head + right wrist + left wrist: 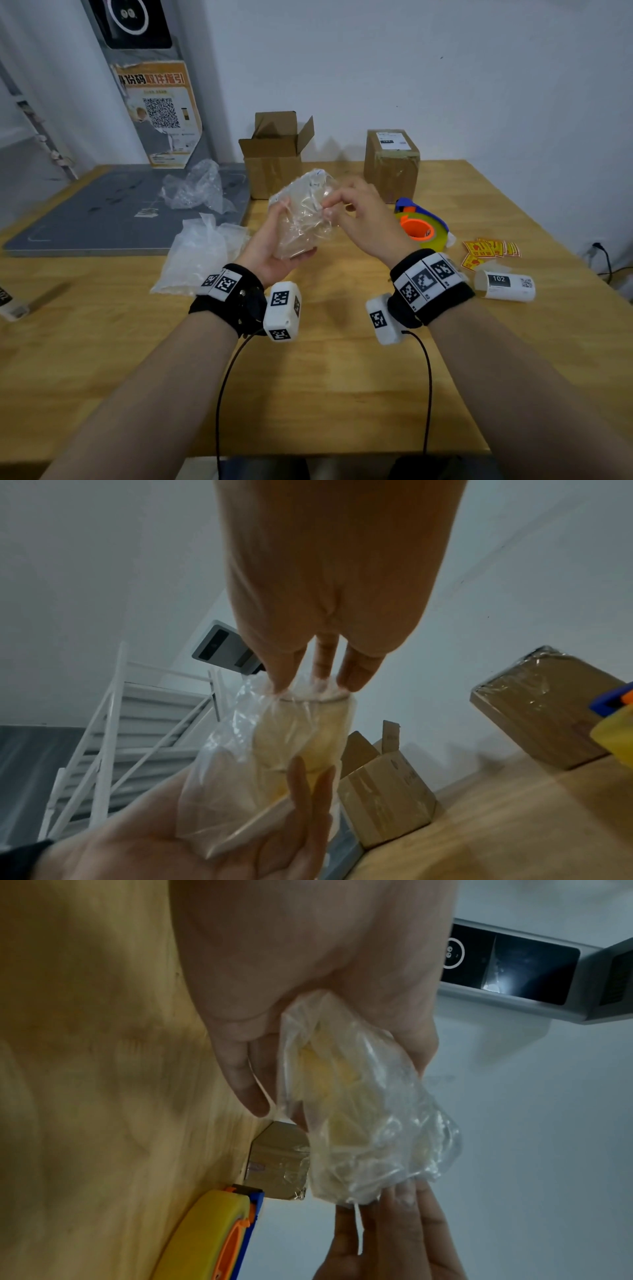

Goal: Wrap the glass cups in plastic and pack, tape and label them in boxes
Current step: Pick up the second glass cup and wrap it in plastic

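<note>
A glass cup (303, 219) wrapped in clear plastic is held above the table, lying tilted in my left hand (274, 240), whose thumb and fingers curl round its lower part. My right hand (330, 207) pinches the loose plastic at the cup's mouth. In the right wrist view its fingertips (284, 680) sit on the bunched plastic at the rim of the cup (301, 739). The left wrist view shows the wrapped cup (359, 1110) between my left thumb (246, 1085) and the right hand's fingers (397, 1221). An open cardboard box (274, 161) stands behind the cup.
A taped, labelled box (392, 164) stands at the back right. A tape dispenser (423, 226), red-yellow stickers (489, 250) and a label roll (505, 284) lie to the right. Plastic bags (202, 253) and bubble wrap (195, 186) lie left, by a grey mat (102, 212).
</note>
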{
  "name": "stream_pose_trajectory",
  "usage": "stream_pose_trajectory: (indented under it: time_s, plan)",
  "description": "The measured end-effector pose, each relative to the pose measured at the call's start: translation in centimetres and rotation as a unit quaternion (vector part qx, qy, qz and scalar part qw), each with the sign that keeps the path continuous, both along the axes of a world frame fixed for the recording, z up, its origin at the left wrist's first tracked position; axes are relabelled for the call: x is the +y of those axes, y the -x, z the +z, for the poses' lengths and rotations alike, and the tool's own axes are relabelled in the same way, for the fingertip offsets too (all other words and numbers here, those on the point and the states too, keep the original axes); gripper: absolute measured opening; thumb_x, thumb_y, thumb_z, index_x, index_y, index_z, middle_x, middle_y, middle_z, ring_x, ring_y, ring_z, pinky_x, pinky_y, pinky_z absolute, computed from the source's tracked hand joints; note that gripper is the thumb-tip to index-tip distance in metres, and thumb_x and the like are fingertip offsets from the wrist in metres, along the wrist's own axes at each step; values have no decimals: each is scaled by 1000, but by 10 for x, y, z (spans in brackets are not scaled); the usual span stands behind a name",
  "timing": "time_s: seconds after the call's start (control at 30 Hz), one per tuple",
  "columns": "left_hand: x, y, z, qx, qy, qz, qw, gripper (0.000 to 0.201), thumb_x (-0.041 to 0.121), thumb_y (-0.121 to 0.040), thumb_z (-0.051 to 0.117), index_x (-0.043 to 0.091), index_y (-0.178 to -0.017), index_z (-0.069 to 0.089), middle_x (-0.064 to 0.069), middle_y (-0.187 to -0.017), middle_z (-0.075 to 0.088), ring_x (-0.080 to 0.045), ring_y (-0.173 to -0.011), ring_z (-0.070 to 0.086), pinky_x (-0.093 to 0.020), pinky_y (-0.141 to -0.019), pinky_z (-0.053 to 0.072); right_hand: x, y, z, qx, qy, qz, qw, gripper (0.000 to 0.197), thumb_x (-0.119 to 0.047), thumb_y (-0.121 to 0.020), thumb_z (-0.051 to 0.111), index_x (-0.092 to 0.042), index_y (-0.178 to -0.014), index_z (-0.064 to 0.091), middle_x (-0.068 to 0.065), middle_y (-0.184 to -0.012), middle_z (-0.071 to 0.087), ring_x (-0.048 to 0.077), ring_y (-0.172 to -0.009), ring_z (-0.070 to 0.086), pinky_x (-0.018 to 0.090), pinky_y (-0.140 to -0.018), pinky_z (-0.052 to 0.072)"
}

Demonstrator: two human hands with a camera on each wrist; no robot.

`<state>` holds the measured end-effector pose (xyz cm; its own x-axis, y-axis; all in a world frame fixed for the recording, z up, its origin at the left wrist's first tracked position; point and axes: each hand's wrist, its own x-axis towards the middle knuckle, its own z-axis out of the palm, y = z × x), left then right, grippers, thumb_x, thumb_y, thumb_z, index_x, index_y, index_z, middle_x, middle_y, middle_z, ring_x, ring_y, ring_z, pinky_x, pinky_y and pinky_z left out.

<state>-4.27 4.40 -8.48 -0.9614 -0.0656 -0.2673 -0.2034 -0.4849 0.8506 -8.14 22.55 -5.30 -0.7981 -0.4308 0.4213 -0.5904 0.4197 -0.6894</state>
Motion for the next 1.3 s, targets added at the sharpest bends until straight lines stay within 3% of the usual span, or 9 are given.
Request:
stream_pose_trajectory:
  time_s: [0.2, 0.33, 0.47, 0.67, 0.77, 0.9, 1.03, 1.17, 1.3]
  plan:
    - [-4, -5, -3, 6, 47, -37, 998, 48, 62, -92, 63, 32, -129, 68, -2, -123, 75, -26, -116, 69, -62, -94, 54, -4, -5, 0, 3, -30, 28, 999, 17, -6, -98, 63, -20, -89, 66, -10, -87, 64, 0, -82, 57, 8, -73, 40]
    - [1, -3, -5, -13, 97, -13, 995, 99, 71, -58, 90, 36, -143, 52, -2, -147, 54, -33, -133, 55, -61, -81, 60, -5, -1, -5, 20, -60, -28, 998, 25, 3, -85, 66, -20, -81, 58, -14, -81, 53, 15, -84, 55, 26, -75, 43]
    - [6, -1, -7, -2, 115, 22, 993, 112, 72, -51, 93, 29, -144, 49, -3, -141, 60, -29, -123, 64, -54, -79, 62, -5, 1, -15, -51, -21, -10, 998, 26, 4, -91, 61, -11, -107, 75, -15, -92, 66, -1, -88, 62, 7, -76, 45]
    - [6, 3, -8, -23, 190, 116, 975, 111, 73, -50, 88, 25, -140, 45, 4, -128, 66, -19, -113, 67, -50, -91, 57, -1, -1, -14, -215, 124, -62, 967, 15, -24, -102, 59, -17, -112, 68, 8, -101, 76, 24, -94, 72, 37, -83, 54]
    - [8, 2, -6, -6, 240, 124, 963, 96, 67, -60, 86, 25, -134, 41, 3, -127, 63, -20, -110, 66, -51, -91, 57, -1, -3, -16, -246, 92, -57, 963, 32, -48, -102, 58, -19, -104, 71, 7, -102, 76, 22, -92, 73, 35, -71, 52]
    - [11, -3, 6, 28, 249, 96, 963, 38, 60, -101, 48, 33, -128, 42, 9, -129, 54, -22, -121, 56, -56, -101, 50, 4, -1, -21, -333, 270, -9, 903, 28, -29, -104, 62, -7, -119, 69, 7, -101, 75, 20, -83, 73, 28, -63, 53]
    - [-1, 5, 5, 134, 416, 180, 882, 18, 38, -107, 47, 31, -124, 49, -2, -143, 30, -22, -140, 33, -45, -120, 30, 12, 2, -13, -374, 327, 12, 868, 27, -27, -102, 64, -6, -119, 67, 7, -101, 73, 25, -87, 71, 33, -67, 53]
    - [-7, 12, 5, 234, 511, 155, 813, 45, 36, -110, 37, 23, -152, 43, 0, -165, 27, -19, -153, 21, -40, -124, 16, 13, 1, -6, -404, 370, 12, 837, 32, -27, -102, 65, -3, -123, 65, 11, -109, 69, 30, -96, 67, 36, -69, 53]
    - [-2, 7, 11, 181, 399, 80, 895, 46, 43, -111, 31, 29, -148, 53, 6, -150, 55, -13, -140, 47, -44, -122, 34, 11, 1, -4, -421, 392, 8, 818, 29, -23, -103, 63, -2, -123, 63, 16, -119, 68, 32, -100, 67, 36, -71, 53]
